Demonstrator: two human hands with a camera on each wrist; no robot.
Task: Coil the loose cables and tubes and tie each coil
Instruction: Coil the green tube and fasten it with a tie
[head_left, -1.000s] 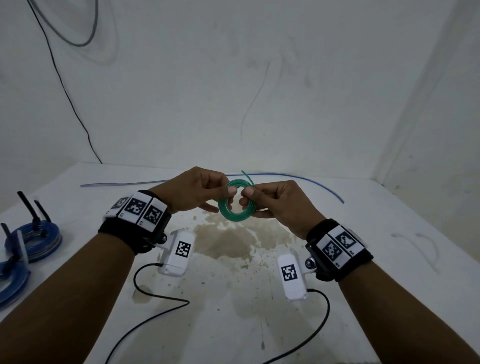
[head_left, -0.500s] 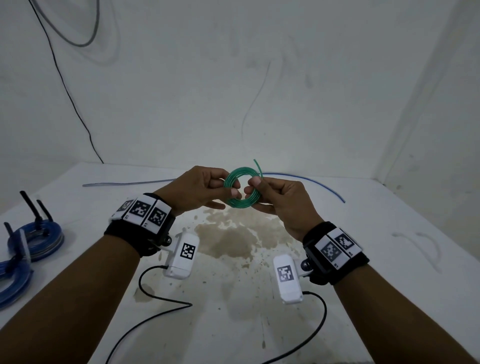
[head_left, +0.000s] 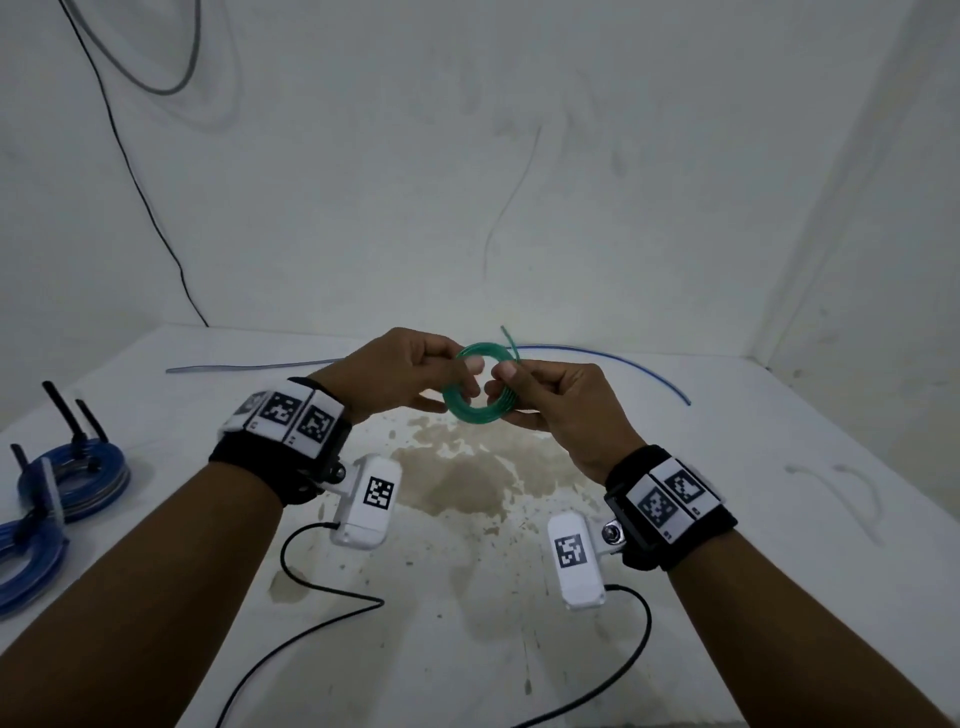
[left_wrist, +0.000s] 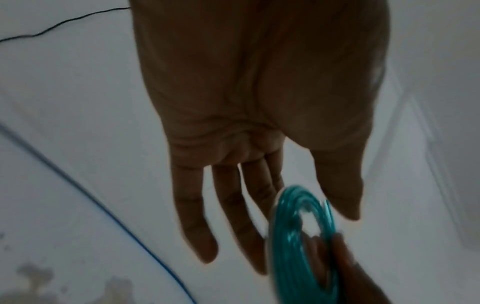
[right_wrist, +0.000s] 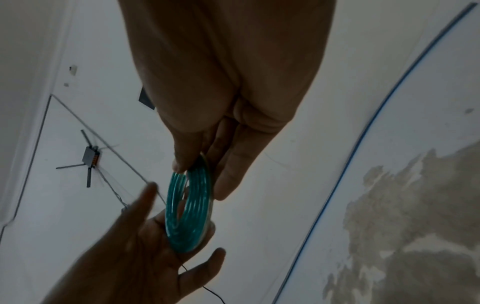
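A small green tube coil (head_left: 470, 413) hangs in the air above the table between both hands, its free end (head_left: 506, 338) sticking up. My right hand (head_left: 550, 400) pinches the coil's right side (right_wrist: 191, 205) between thumb and forefinger. My left hand (head_left: 410, 374) is at the coil's left side. Its fingers (left_wrist: 192, 216) lie fairly straight against the coil (left_wrist: 288, 232). The right wrist view shows its thumb (right_wrist: 145, 197) a little apart from the rim. That hand is blurred.
A long loose blue tube (head_left: 623, 364) lies along the back of the white table (head_left: 779, 519). Two tied blue coils (head_left: 72, 478) sit at the left edge. A brown stain (head_left: 467, 483) marks the middle. Walls close in behind and on the right.
Both hands have lifted the green coil slightly and turned it, so its free end has shifted to the right. The left thumb no longer presses on the coil.
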